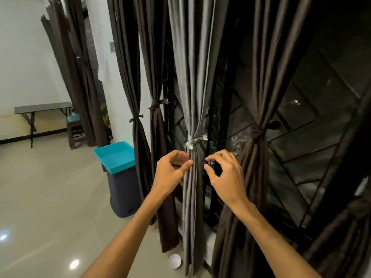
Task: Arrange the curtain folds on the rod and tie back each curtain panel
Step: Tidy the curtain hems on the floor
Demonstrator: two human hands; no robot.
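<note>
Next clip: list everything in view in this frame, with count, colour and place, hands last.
grey curtain: one, grey, centre, tied
tie: one, whitish, round the grey curtain, above the hands
brown curtains: several, dark brown, either side of the grey one; the nearest three are tied
window grille: one, black, behind the curtains, right
tray: one, teal, on top of the bin
bin: one, dark, on the floor left of the curtains
table: one, dark, against the far left wall
cup: one, white, on the floor at the curtain's foot
left hand: pinches the grey curtain below the tie
right hand: fingers curved, just right of it, holding nothing visible
</note>
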